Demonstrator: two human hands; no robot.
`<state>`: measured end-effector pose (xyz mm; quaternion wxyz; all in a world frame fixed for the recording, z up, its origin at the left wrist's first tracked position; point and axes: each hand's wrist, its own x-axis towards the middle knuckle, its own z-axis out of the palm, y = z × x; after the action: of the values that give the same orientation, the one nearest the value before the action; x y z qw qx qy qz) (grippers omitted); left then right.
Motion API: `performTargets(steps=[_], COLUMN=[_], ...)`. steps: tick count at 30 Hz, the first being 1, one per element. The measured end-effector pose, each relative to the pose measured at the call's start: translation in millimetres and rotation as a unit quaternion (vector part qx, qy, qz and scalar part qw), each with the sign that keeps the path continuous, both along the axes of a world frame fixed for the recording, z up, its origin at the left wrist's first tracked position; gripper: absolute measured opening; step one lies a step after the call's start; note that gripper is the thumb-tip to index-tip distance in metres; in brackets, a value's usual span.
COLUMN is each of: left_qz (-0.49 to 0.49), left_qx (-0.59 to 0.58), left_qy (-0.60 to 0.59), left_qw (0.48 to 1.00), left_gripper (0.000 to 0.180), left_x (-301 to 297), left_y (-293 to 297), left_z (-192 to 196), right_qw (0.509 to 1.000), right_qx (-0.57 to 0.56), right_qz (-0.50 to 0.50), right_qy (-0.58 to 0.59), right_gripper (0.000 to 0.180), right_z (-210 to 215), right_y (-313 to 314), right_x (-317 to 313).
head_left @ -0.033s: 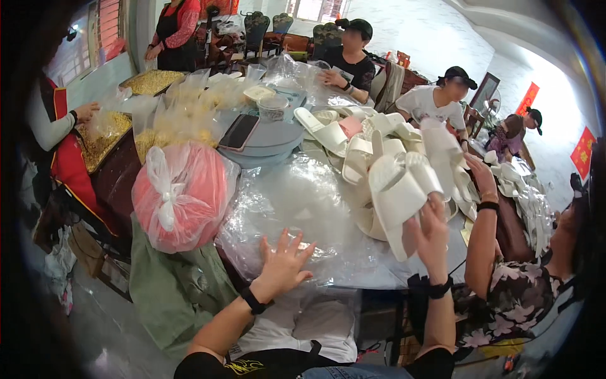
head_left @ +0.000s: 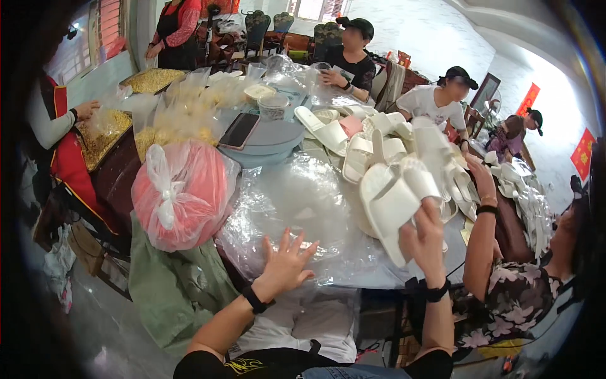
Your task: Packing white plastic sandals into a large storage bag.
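My left hand [head_left: 285, 270] lies flat with its fingers spread on a stack of clear plastic bags [head_left: 287, 196] at the table's front. To the right, my right hand [head_left: 427, 240] grips a pair of white slippers [head_left: 386, 205], which are tilted, with the fingers partly hidden behind them. A pile of white slippers [head_left: 356, 158] lies just beyond this pair. Left of the plastic bags sits a tied clear bag of pink-red contents [head_left: 183, 196].
A phone [head_left: 238, 131] rests on a grey-blue round lid [head_left: 268, 142]. Trays of small yellow pieces [head_left: 151, 82] stand at the far left. Close on my right, a co-worker's hand [head_left: 483, 177] reaches to the slippers. Other people work around the table. A green cloth [head_left: 170, 297] hangs at the front left.
The pair of slippers in my right hand has shifted slightly left and turned a little. My left hand stays on the plastic bags.
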<state>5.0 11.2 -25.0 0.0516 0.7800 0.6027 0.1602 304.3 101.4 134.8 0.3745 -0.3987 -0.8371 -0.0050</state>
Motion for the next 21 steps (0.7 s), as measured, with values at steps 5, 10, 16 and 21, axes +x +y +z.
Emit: performTargets(steps=[5,10,16,21], left_qz=[-0.064,-0.173,-0.182,-0.021], left_qx=[0.004,-0.062,0.049,0.052], left_qy=[-0.065,-0.077,-0.014,0.120], left_qw=[0.996,0.980,0.982,0.991], left_gripper=[0.072,0.056,0.064,0.073], left_x=[11,-26,-70,-101], left_y=[8,-9,-22,-15], left_z=[-7,16,42,19], right_qw=[0.972,0.972,0.977,0.990], right_qx=[-0.168,-0.104,-0.139,-0.098], right_qz=[-0.009,0.052,0.013,0.005], right_qy=[-0.162,-0.203,-0.160,-0.103], right_gripper=[0.028,0.028,0.017,0.012], right_z=[-77,-131,-145,-152], right_y=[5,24,34,27], right_x=[0,-4,-22,-26])
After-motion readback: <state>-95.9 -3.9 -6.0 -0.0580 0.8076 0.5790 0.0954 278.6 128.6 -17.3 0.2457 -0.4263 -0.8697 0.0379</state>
